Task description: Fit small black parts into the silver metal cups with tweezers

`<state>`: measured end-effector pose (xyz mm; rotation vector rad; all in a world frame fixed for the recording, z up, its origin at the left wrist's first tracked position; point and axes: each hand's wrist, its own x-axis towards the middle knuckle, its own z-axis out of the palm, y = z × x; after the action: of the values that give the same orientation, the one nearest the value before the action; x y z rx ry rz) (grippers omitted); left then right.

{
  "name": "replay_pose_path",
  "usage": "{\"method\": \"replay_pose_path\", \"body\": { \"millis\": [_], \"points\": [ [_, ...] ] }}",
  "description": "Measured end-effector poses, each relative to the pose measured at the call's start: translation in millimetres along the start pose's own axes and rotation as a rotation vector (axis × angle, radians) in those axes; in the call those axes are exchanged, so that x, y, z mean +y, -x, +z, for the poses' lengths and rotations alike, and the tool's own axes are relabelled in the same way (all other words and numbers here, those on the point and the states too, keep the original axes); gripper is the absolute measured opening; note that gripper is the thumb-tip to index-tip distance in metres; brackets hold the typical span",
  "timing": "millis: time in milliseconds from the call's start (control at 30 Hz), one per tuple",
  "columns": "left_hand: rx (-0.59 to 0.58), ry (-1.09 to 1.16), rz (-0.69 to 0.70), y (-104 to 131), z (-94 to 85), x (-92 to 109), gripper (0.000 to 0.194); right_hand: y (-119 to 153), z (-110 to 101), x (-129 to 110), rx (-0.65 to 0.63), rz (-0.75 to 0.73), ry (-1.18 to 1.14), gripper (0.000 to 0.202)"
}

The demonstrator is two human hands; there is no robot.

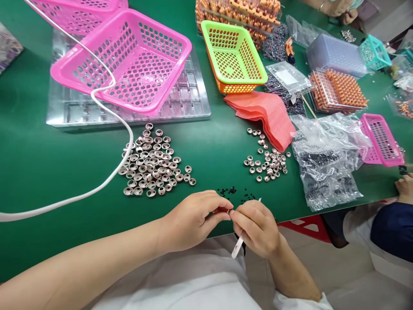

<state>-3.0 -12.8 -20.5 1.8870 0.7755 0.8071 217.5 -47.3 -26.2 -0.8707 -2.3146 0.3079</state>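
Observation:
My left hand (195,219) is closed in a pinch at the table's front edge, thumb and forefinger on a small metal piece (230,211), mostly hidden by the fingertips. Right beside it, my right hand (258,226) is closed around white-handled tweezers (238,248), its fingertips meeting the same piece. Tiny black parts (232,190) lie scattered just beyond my fingers. To the left spreads a pile of silvery metal rings (151,163) with off-centre holes. A second group of smaller metal rings (274,165) sits ahead and to the right.
A pink basket (171,36) rests on a clear moulded tray (200,103), crossed by a white cable (121,118). Green basket (260,75), red cloth (267,112) and plastic bags (325,172) lie farther right. Another person's hand (405,187) shows at the right edge.

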Motion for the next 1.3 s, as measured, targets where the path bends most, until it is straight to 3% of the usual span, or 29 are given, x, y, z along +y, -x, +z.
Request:
{"method": "replay_pose_path", "body": {
  "millis": [133,300,433,600,700,933,1067,1300],
  "points": [
    [0.005,0.019,0.019,1,-0.3,-1,0.009,2,0,1,-0.006,0.093,-0.128,0.034],
    [0.016,0.043,0.021,-1,-2.5,1,0.009,-1,-5,-5,0.117,0.199,-0.25,0.036],
    [0.018,0.047,-0.001,-2,-3.8,3,0.01,1,-8,-10,0.276,0.34,-0.265,0.026],
    [0.031,0.041,-0.044,0,-2.6,1,0.009,1,-6,-8,0.548,0.495,-0.247,0.043],
    [0.056,0.04,-0.086,1,-2.1,-1,0.009,1,-7,-6,0.623,0.545,-0.352,0.043],
    [0.111,0.036,-0.103,-2,-4.0,0,0.009,13,-10,-18,0.542,0.578,-0.493,0.014],
    [0.13,0.02,-0.079,-2,-3.8,-1,0.01,18,-10,-25,0.491,0.571,-0.54,0.026],
    [0.132,-0.01,-0.056,-2,-3.4,-1,0.009,12,-10,-28,0.394,0.476,-0.423,0.034]
  ]
}}
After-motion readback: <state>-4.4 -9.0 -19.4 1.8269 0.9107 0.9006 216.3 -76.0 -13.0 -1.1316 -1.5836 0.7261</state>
